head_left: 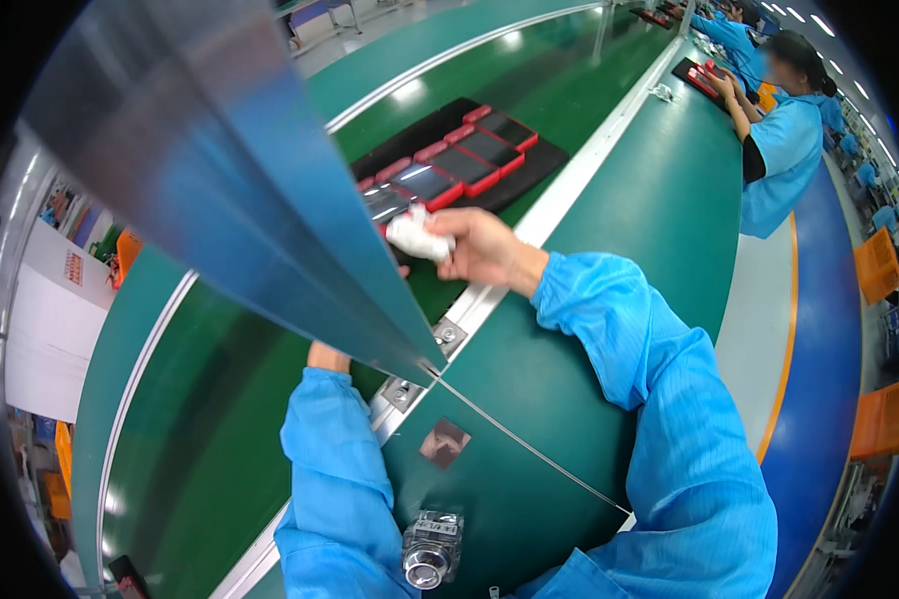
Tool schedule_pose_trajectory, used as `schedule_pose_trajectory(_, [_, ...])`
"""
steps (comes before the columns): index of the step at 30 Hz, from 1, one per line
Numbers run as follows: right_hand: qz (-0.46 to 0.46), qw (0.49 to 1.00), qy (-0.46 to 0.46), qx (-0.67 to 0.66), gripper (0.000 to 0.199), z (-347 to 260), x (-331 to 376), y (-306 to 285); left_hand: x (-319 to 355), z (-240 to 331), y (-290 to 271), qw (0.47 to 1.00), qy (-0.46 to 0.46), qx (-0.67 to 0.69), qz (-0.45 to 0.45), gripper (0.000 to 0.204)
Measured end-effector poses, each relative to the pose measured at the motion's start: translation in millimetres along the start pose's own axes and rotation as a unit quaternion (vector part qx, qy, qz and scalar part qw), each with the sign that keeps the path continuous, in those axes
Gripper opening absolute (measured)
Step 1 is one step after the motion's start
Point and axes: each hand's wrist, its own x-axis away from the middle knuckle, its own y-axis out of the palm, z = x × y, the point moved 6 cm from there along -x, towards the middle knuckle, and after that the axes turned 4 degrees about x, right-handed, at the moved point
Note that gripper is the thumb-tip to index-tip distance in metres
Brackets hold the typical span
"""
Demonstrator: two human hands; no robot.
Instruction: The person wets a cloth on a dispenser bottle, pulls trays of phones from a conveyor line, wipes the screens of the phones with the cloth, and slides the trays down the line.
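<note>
My right hand is closed on a crumpled white cloth, held over the nearest of several red-framed handheld devices with dark screens. The devices lie in an overlapping row on a black mat on the green belt. My left hand reaches behind a broad metal post; only its wrist and perhaps a fingertip show, so its grip is hidden. Between my forearms, a clear bottle with a round metallic top stands on the green worktop.
The metal post rises from brackets on the white rail beside the belt. A small brownish square lies on the worktop. Farther along on the right, a person in blue handles a similar device. Orange crates stand beyond the aisle.
</note>
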Motion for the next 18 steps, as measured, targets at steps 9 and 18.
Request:
schedule_pose_trajectory(9, [-0.048, 0.996, 0.054, 0.053, 0.036, 15.4, 36.6, 2.6, 6.4, -8.4, 0.2, 0.990, 0.017, 0.116, 0.077, 0.067])
schedule_pose_trajectory(18, [0.024, 0.986, -0.159, -0.050, 0.033, -0.8, 121.2, -82.9, 62.6, 19.5, -80.6, 0.938, 0.191, 0.018, 0.287, 0.066])
